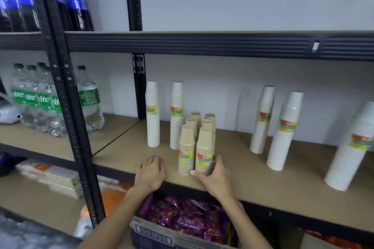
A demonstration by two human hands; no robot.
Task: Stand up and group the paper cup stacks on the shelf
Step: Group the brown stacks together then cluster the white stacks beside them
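Lower centre: right hand (pixel 215 176) grips front tan cup stack (pixel 204 147); left hand (pixel 150 174) lies flat on shelf (pixel 263 176). White stacks (pixel 284 133) at right.

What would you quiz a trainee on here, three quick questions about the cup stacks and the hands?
1. Multiple choice: how many short tan paper cup stacks stand clustered on the brown shelf board? A four, B six, C eight.
2. True or false: the left hand grips a cup stack.
3. Fill in: the front-right tan stack is held by the ____ hand.
Key: 1 B. 2 False; it rests on the board's front edge, holding nothing. 3 right; the right hand curls round its base.
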